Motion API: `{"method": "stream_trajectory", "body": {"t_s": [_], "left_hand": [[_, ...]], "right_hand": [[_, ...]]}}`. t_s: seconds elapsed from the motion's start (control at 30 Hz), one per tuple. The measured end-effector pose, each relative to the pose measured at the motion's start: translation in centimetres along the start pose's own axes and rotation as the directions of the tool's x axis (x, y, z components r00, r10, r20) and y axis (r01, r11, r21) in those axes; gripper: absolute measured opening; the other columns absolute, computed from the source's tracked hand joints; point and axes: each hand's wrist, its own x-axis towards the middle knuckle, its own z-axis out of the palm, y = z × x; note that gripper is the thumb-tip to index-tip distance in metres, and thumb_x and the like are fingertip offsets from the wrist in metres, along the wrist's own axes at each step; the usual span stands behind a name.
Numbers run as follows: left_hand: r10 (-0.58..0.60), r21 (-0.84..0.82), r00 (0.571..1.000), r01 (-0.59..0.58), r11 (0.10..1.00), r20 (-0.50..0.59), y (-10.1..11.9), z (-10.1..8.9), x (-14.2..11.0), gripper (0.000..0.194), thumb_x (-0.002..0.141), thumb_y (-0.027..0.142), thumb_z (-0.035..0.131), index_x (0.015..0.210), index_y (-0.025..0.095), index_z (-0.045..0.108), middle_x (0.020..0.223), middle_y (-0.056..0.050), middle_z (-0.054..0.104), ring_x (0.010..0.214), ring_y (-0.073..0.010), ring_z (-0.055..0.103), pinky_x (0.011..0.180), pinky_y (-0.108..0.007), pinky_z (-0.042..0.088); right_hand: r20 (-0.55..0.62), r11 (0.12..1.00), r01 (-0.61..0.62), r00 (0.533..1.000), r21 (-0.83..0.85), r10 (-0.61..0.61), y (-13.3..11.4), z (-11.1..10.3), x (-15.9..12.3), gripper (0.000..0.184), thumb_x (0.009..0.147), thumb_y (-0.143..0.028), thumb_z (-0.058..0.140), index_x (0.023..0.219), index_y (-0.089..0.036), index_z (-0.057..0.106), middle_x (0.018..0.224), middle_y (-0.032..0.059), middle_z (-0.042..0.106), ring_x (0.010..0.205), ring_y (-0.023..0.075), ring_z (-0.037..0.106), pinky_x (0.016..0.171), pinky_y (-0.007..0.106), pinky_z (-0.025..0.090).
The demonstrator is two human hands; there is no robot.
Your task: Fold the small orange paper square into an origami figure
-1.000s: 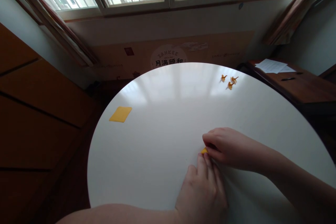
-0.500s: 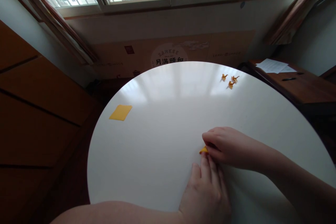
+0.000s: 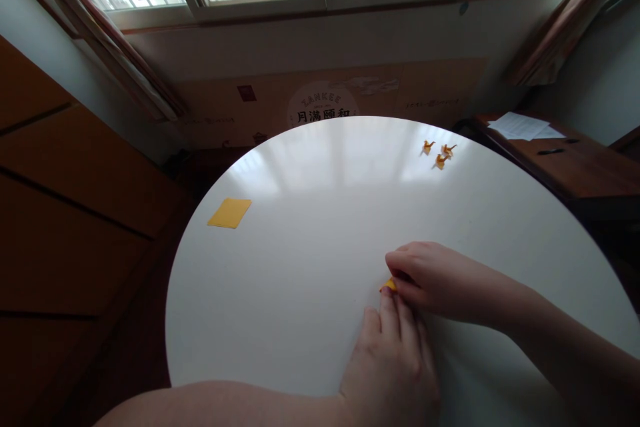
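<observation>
While right hand (image 3: 423, 275) is pinching yellow paper (image 3: 390, 285) inside tabletop's (image 3: 280, 300) right edge, left hand (image 3: 393, 363), fingers straight, is pressing it; apparently creasing, next needing steadiness.

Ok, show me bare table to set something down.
The white table is bare between the yellow paper and the right hand, and between that paper and the small folded figures. It is crowded around that hand, the left hand and the yellow piece they touch.

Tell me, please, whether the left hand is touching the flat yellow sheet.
Apart: the head view shows bare white tabletop between the left hand and the flat yellow sheet.
</observation>
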Motion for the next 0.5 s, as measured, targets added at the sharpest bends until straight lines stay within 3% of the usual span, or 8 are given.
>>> {"method": "stream_trajectory", "body": {"t_s": [0.5], "left_hand": [[-0.004,-0.034,0.999,0.005,0.999,0.036,0.11,-0.22,0.14,0.043,0.099,0.028,0.041,0.122,0.003,0.068,0.12,-0.024,0.069,0.112,-0.0388,0.064,0.073,-0.04,0.051]], "right_hand": [[-0.003,1.0,0.006,1.0,0.005,-0.006,0.07,0.05,-0.01,0.023,0.087,-0.022,0.053,0.065,-0.019,0.045,0.068,0.0014,0.06,0.063,0.0134,0.049,0.058,0.027,0.028]]}}
